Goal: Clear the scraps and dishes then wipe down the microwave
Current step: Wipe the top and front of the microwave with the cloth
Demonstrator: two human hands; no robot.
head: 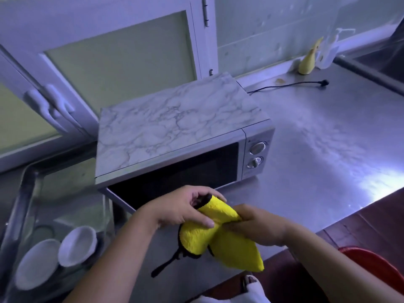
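While microwave [175, 127] sits on steel counter [317, 149] just behind, yellow microfibre cloth [218, 237] is gripped by both hands: upper end wrapped by left hand [185, 208], middle pinched by right hand [255, 226]. Cloth seemingly being bunched into pad for wiping. White bowls [77, 246] already parked in sink [28, 182], left.

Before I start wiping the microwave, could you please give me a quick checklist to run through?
1. Grip on the yellow cloth by left hand and right hand: ok.
2. Unplugged, plug lying loose on the counter: ok.
3. Top of the microwave bare: ok.
4. The white bowls off the counter, at left: ok.
5. Inside of the microwave free of scraps: cannot tell.
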